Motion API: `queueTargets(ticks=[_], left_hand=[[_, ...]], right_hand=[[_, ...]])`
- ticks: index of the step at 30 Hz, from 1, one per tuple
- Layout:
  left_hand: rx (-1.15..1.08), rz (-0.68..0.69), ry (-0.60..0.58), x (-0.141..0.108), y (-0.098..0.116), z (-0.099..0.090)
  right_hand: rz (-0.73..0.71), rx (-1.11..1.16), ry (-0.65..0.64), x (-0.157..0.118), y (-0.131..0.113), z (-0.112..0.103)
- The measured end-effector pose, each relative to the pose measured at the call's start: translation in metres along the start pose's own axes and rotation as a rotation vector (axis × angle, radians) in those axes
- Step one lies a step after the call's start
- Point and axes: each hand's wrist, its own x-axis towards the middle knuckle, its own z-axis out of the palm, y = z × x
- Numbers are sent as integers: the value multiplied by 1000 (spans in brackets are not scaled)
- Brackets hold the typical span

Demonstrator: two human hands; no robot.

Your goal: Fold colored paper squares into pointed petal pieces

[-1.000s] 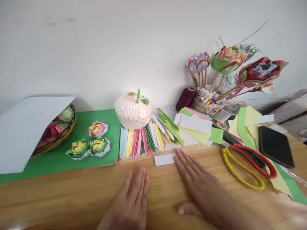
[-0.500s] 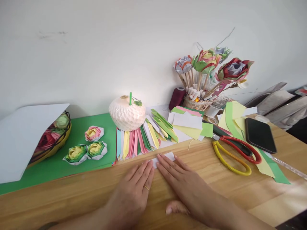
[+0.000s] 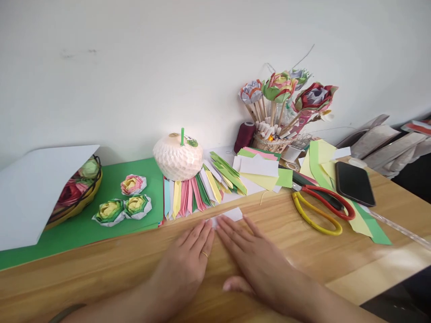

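Note:
A small white paper strip (image 3: 235, 214) lies on the wooden table near its middle, partly covered by my fingers. My left hand (image 3: 188, 255) rests flat with fingers stretched out, their tips at the strip's left end; a ring is on one finger. Over the strip's near edge, my right hand (image 3: 251, 255) lies flat, fingers extended and thumb out to the side. Just beyond stands a row of folded paper pieces (image 3: 188, 197) in several colours. Behind them sits a round, pale textured ornament (image 3: 178, 157) with a green stem.
Scissors (image 3: 318, 211) with red and yellow handles lie right, beside a black phone (image 3: 355, 184) and coloured paper scraps (image 3: 314, 163). Left, paper flowers (image 3: 136, 204) sit on green card (image 3: 134, 229) near a basket (image 3: 96, 193). A pot of paper flowers (image 3: 272, 143) stands against the wall.
The view has shifted slightly, so the objects on the right appear further left. Both hands stay flat at the white strip, with little movement against it.

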Motion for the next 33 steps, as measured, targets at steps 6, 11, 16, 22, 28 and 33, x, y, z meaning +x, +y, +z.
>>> queueTargets(ticks=[6, 11, 16, 22, 28, 33], left_hand=[[28, 21, -35, -4, -3, 0], [111, 17, -131, -10, -1, -8], [186, 26, -143, -15, 1, -8], [147, 99, -178, -12, -7, -12], [101, 65, -51, -3, -9, -26], [-140, 67, 62, 2, -2, -27]], right_hand=[[86, -87, 72, -16, 23, 1], [108, -95, 57, -35, 42, -2], [360, 227, 169, -25, 39, 0], [412, 284, 229, -8, 35, 3], [384, 270, 291, -3, 22, 0], [292, 217, 309, -10, 5, -4]])
